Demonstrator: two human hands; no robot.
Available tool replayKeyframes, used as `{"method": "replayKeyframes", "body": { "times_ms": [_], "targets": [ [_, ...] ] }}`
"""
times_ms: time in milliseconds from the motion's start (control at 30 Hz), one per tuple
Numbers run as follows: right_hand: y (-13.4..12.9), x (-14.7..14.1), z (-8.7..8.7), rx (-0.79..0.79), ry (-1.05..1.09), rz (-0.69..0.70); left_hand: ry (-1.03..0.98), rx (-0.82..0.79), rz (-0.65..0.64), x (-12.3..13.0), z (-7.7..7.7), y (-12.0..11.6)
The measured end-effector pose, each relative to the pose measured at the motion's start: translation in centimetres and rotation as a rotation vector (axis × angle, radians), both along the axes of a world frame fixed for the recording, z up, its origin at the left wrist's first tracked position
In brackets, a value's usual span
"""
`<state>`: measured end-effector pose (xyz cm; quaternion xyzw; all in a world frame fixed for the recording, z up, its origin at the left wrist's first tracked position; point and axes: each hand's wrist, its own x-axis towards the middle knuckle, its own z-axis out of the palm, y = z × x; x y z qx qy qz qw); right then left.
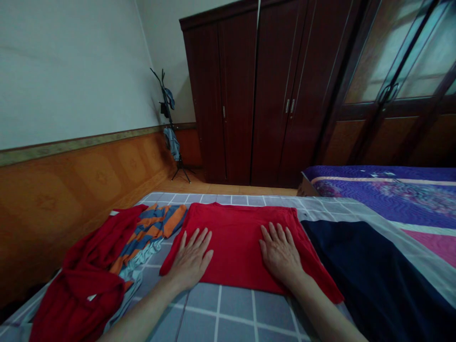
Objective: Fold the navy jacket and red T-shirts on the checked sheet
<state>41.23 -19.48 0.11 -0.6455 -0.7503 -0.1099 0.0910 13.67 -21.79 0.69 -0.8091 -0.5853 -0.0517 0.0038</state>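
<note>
One flat red cloth garment (235, 247), roughly rectangular, lies on grey sheet with white grid lines (235, 313), under both palms. Left hand (191, 256) palm down on its left part, fingers spread apart; right hand (280, 253) palm down on right part, fingers slightly apart. Hands well apart from each other. At left, rumpled deep-red cloth garment (87, 266) beside orange-and-blue striped garment (151, 230). At right, smooth navy cloth piece (370, 270), just beside red garment.

One left hand (192, 256), one right hand (281, 254); one flattened red garment (235, 237), one navy garment (370, 266), one orange-and-blue striped garment (153, 230); one coat rack (172, 124); four dark-red wardrobe doors (238, 118).
</note>
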Motion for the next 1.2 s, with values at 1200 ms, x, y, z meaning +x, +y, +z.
{"method": "replayKeyframes", "body": {
  "times_ms": [1200],
  "targets": [
    [2.1,1.0,-1.6,-0.016,0.107,0.096,0.007,-0.122,-0.109,3.8,0.5,9.2]
  ]
}}
